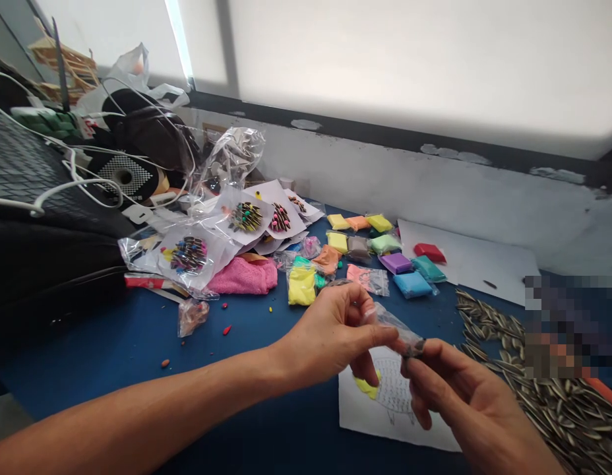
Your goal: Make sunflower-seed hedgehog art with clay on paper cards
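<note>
A small clear plastic bag (392, 322) is stretched between my two hands, above the table. My left hand (330, 333) pinches its upper part between thumb and fingers. At its lower end, where something small and dark shows, my right hand (464, 396) closes thumb and fingertips on it. Beneath them lies a white sheet (368, 425) with a pencil drawing of a rounded body with short legs, filled with rows of small marks. A flat patch of yellow clay (367, 388) covers the drawing's left end. My hands hide part of the sheet.
Coloured clay packets (358, 249) lie beyond my hands, near a pink cloth (244, 275). Striped sunflower seeds (558, 409) spread across the right. Seed-covered paper pictures (279, 218) are stacked at the back left, beside a black mesh bag (39, 198) and white cables. A wall closes off the back.
</note>
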Motion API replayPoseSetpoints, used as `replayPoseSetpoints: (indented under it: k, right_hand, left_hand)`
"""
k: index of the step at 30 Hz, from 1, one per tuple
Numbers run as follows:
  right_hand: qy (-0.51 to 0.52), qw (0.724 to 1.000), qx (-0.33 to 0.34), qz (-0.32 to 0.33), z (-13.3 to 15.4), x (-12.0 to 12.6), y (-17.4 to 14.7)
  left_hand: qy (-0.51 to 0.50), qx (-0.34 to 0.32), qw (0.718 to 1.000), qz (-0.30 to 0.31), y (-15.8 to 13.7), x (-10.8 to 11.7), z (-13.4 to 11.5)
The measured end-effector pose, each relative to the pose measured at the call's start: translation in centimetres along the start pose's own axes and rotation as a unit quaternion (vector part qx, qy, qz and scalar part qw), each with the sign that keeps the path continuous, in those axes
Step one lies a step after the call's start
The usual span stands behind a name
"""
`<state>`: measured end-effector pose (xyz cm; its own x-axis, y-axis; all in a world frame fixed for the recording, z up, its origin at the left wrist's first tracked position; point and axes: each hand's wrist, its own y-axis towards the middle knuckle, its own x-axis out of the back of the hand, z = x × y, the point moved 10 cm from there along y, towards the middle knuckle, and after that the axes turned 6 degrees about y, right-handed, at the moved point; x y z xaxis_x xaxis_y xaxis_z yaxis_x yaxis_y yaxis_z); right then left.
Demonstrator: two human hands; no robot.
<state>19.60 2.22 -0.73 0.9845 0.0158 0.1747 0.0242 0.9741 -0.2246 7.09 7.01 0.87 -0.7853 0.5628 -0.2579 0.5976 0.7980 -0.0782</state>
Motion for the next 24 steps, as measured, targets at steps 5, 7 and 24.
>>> replayPoseSetpoints:
  k: [5, 7, 24]
  right_hand:
    - [-0.047, 0.997, -0.004, 0.061, -0.4, -0.2, 0.4]
    - [-0.04, 0.998, -0.01, 0.057, -0.6, 0.1, 0.5]
    - [0.039, 0.996, -0.023, 0.073, -0.2, -1.1, -0.3]
  left_hand:
    - [0.028, -0.009, 0.999, -0.025, -0.1, 1.1, -0.9]
    - [0.05, -0.026, 0.997, -0.044, 0.0, 1.9, -1.6]
    - [0.667, -0.133, 0.695, -0.235, -1.4, 6.2, -8.8]
